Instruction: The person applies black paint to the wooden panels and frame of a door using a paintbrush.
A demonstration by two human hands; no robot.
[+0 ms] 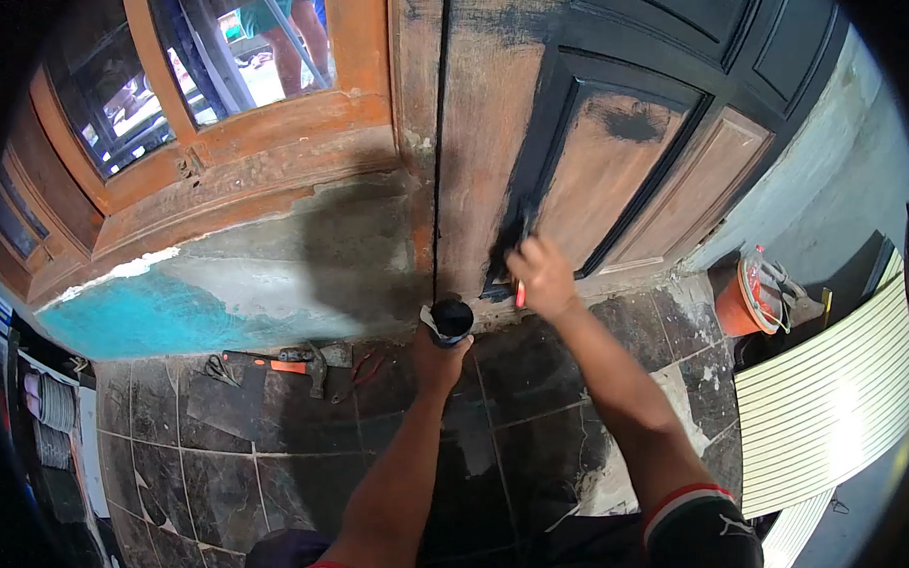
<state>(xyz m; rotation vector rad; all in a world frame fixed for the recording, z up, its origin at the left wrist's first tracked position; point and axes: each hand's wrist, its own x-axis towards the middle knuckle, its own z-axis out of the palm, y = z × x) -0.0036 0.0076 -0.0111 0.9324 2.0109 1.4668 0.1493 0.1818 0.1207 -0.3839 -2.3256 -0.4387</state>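
Observation:
My right hand (pixel 541 274) grips a paintbrush (pixel 518 244) with an orange handle, its bristles pressed against the lower part of a wooden door (pixel 611 168). The door is partly coated in black paint, with bare brown wood still showing on the panels. My left hand (pixel 439 353) holds a small cup of black paint (pixel 452 317) near the door's bottom edge. Both forearms reach forward from the bottom of the view.
Pliers and other hand tools (pixel 297 365) lie on the dark tiled floor by the wall. An orange bucket (pixel 750 296) stands at the right, beside white ribbed panels (pixel 829 401). A wooden window frame (pixel 259 131) sits at the left, with a person's legs beyond the glass.

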